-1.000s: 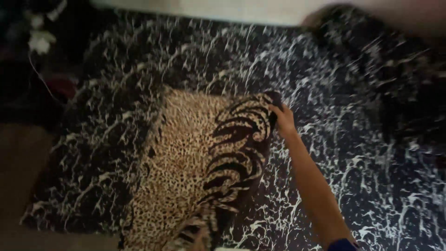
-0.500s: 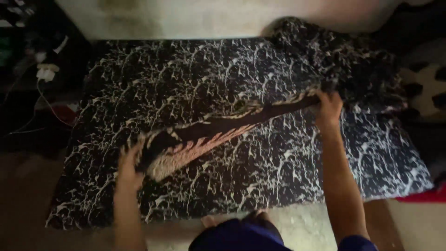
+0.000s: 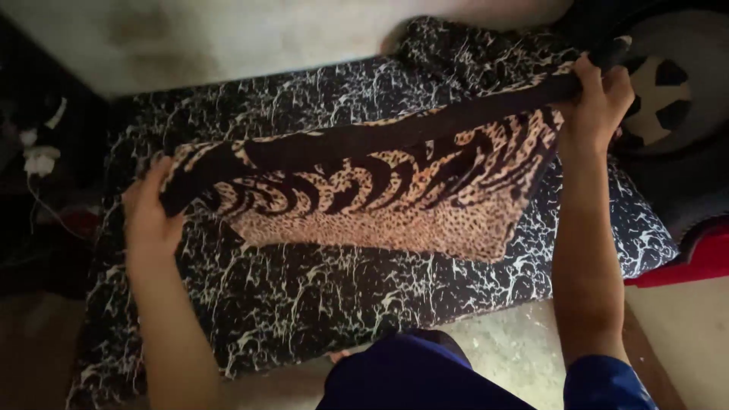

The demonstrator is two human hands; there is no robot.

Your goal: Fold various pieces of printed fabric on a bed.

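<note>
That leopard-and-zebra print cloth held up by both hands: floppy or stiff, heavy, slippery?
Likely floppy: the animal-print cloth sags and drapes between the left hand and the right hand over the black marbled mattress. Probably light, since pinching its top edge at two ends seems to carry it. Slipperiness is hard to judge; the bunched grips look secure.

We see a thin, soft cloth, matt, printed with tan leopard spots and black tiger stripes, its top edge a dark band. It sags limply between our hands. The mattress cover beneath is also fabric, black with white marbled veins, dull and slightly wrinkled. The floor looks like rough, speckled concrete. The wall is matt and stained.
</note>
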